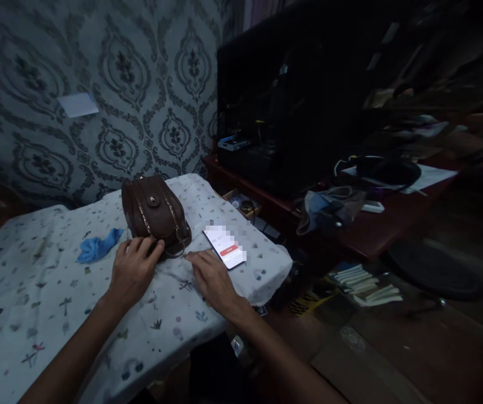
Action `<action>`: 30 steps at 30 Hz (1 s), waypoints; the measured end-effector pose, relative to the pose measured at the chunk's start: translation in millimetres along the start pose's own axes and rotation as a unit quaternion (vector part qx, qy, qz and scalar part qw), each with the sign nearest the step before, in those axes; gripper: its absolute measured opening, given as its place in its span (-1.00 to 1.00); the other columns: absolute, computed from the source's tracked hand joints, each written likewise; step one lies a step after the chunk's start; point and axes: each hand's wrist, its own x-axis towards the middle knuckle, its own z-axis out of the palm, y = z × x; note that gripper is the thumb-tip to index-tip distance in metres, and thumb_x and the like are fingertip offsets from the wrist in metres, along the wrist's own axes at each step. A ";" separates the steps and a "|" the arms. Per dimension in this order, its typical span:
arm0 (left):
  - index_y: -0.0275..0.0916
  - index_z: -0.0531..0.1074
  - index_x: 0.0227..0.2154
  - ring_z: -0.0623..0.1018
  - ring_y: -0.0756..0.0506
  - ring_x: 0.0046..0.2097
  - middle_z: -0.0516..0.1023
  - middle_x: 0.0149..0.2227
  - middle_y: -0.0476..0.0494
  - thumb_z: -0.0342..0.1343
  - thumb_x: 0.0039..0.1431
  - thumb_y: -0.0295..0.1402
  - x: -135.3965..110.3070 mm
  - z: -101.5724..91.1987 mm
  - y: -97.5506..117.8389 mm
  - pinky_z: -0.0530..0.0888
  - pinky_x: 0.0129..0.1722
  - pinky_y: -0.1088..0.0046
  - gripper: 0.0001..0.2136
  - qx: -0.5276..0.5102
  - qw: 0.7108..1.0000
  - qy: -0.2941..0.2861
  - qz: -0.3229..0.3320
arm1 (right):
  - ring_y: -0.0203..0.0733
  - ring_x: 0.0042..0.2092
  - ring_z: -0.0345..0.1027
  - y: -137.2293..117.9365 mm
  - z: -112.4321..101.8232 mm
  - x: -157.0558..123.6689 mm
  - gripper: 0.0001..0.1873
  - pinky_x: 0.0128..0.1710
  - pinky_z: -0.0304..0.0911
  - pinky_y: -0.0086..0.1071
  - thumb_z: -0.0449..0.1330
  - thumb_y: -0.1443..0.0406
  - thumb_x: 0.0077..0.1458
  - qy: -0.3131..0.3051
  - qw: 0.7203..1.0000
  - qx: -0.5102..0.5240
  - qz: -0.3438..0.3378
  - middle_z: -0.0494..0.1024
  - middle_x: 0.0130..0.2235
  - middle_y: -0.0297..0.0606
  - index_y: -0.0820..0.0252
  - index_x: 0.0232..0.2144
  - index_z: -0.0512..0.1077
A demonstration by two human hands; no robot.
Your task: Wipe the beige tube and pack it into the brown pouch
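Note:
A dark brown handbag (153, 205) with gold-coloured zips and a round clasp lies on the patterned white cloth (110, 331). My left hand (134, 266) grips its near lower edge, fingers curled against the leather. A thin strap (178, 249) loops out at the bag's near right corner. My right hand (212, 278) meets this strap with its fingertips pressed together; the dim light blurs the exact hold. Beside that hand, a phone (224, 247) with a lit, partly pixelated screen lies flat. Left of the bag is a crumpled blue cloth (98, 247).
A patterned wall (115, 78) rises behind the cloth-covered surface. To the right stands a dark red table (376, 230) with a large black screen (275, 112) and a heap of fabric (329, 207). A round black stool (435, 272) is lower right.

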 end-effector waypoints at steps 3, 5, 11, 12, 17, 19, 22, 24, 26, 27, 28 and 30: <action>-0.23 0.53 -0.14 0.50 -0.27 -0.10 0.59 -0.17 -0.30 0.04 0.25 -0.51 2.3 0.1 1.7 0.41 -0.13 0.13 -0.79 -0.020 1.000 0.013 -0.006 | -0.04 0.00 0.46 -2.1 6.8 8.1 -0.54 0.00 0.47 -0.14 0.06 0.54 0.18 0.026 0.999 0.011 0.023 0.59 -0.04 -0.10 0.15 0.07 0.43; -0.26 0.52 -0.16 0.49 -0.26 -0.10 0.58 -0.18 -0.31 0.05 0.24 -0.54 3.7 -0.2 2.7 0.42 -0.13 0.16 -0.80 -0.028 0.999 0.022 -0.004 | 0.01 0.10 0.42 -2.6 13.6 17.7 -0.49 0.10 0.44 -0.08 0.08 0.52 0.18 0.054 0.998 0.013 0.038 0.54 0.04 -0.02 0.19 0.16 0.36; -0.30 0.47 -0.10 0.48 -0.19 -0.16 0.58 -0.22 -0.26 0.00 0.29 -0.57 1.6 1.8 0.2 0.43 -0.18 0.28 -0.79 -0.031 0.998 0.047 -0.009 | 0.04 0.16 0.38 -2.3 28.8 36.9 -0.53 0.16 0.41 -0.05 0.12 0.49 0.18 0.075 0.997 0.008 0.027 0.48 0.14 -0.01 0.17 0.12 0.42; -0.30 0.47 -0.10 0.48 -0.19 -0.16 0.59 -0.22 -0.24 0.01 0.30 -0.57 1.0 2.0 -0.1 0.43 -0.17 0.28 -0.80 -0.035 0.998 0.052 -0.003 | 0.02 0.14 0.39 -2.0 29.9 37.0 -0.57 0.14 0.43 -0.06 0.10 0.48 0.20 0.076 0.997 0.006 0.018 0.50 0.13 -0.02 0.17 0.09 0.45; -0.33 0.50 -0.17 0.47 -0.21 -0.14 0.58 -0.27 -0.23 0.04 0.29 -0.54 5.2 3.2 2.8 0.39 -0.08 0.23 -0.85 -0.020 0.998 0.056 0.010 | -0.05 0.10 0.42 0.2 31.3 32.0 -0.58 0.10 0.45 -0.11 0.02 0.48 0.25 0.094 0.996 0.004 0.001 0.53 0.07 -0.05 0.14 0.06 0.50; -0.33 0.51 -0.15 0.47 -0.21 -0.13 0.57 -0.28 -0.23 0.03 0.30 -0.53 10.9 6.5 5.3 0.37 -0.04 0.22 -0.83 -0.016 0.999 0.050 -0.001 | -0.06 0.09 0.42 0.7 30.9 30.5 -0.56 0.09 0.45 -0.12 0.00 0.48 0.25 0.101 0.995 0.008 0.000 0.53 0.04 -0.06 0.13 0.07 0.49; -0.33 0.50 -0.03 0.46 -0.19 -0.17 0.56 -0.28 -0.23 0.02 0.32 -0.50 21.9 15.8 8.7 0.35 -0.08 0.22 -0.76 -0.019 0.999 0.039 -0.014 | -0.08 0.03 0.42 0.7 31.3 29.7 -0.54 -0.01 0.48 -0.18 -0.02 0.49 0.24 0.114 0.993 0.012 0.012 0.50 -0.02 -0.06 0.14 0.07 0.50; -0.30 0.50 0.02 0.44 -0.18 -0.21 0.56 -0.27 -0.22 0.03 0.34 -0.45 29.3 22.9 10.2 0.33 -0.14 0.22 -0.74 -0.025 0.999 0.035 -0.019 | -0.11 -0.03 0.42 0.4 32.0 30.0 -0.54 -0.09 0.49 -0.23 -0.02 0.50 0.23 0.126 0.992 0.014 0.020 0.47 -0.06 -0.08 0.14 0.05 0.52; -0.24 0.52 -0.01 0.44 -0.18 -0.22 0.57 -0.25 -0.21 0.05 0.34 -0.41 35.5 28.6 11.0 0.30 -0.18 0.21 -0.76 -0.035 0.998 0.034 -0.027 | -0.14 -0.07 0.41 -0.1 32.5 31.2 -0.55 -0.12 0.48 -0.27 -0.02 0.50 0.24 0.147 0.989 0.020 0.019 0.45 -0.09 -0.12 0.12 0.02 0.52; -0.22 0.54 -0.05 0.44 -0.18 -0.22 0.58 -0.24 -0.21 0.06 0.34 -0.40 38.1 30.7 11.2 0.28 -0.20 0.21 -0.78 -0.041 0.998 0.035 -0.031 | -0.15 -0.08 0.41 -0.6 32.6 32.2 -0.56 -0.13 0.48 -0.28 -0.02 0.50 0.24 0.158 0.987 0.026 0.017 0.45 -0.10 -0.13 0.11 0.00 0.53; -0.21 0.55 -0.09 0.44 -0.18 -0.21 0.59 -0.23 -0.21 0.07 0.33 -0.40 40.3 32.1 11.2 0.27 -0.21 0.21 -0.80 -0.048 0.998 0.036 -0.034 | -0.16 -0.08 0.41 -1.2 32.5 33.3 -0.57 -0.12 0.47 -0.28 -0.02 0.50 0.25 0.168 0.985 0.034 0.016 0.44 -0.11 -0.15 0.10 -0.01 0.53; -0.20 0.56 -0.13 0.45 -0.18 -0.20 0.60 -0.23 -0.20 0.08 0.31 -0.42 43.8 33.5 10.7 0.24 -0.25 0.22 -0.83 -0.064 0.997 0.040 -0.036 | -0.16 -0.07 0.42 -2.9 32.3 35.8 -0.59 -0.09 0.46 -0.26 -0.01 0.48 0.27 0.183 0.982 0.052 0.024 0.45 -0.11 -0.17 0.07 -0.01 0.52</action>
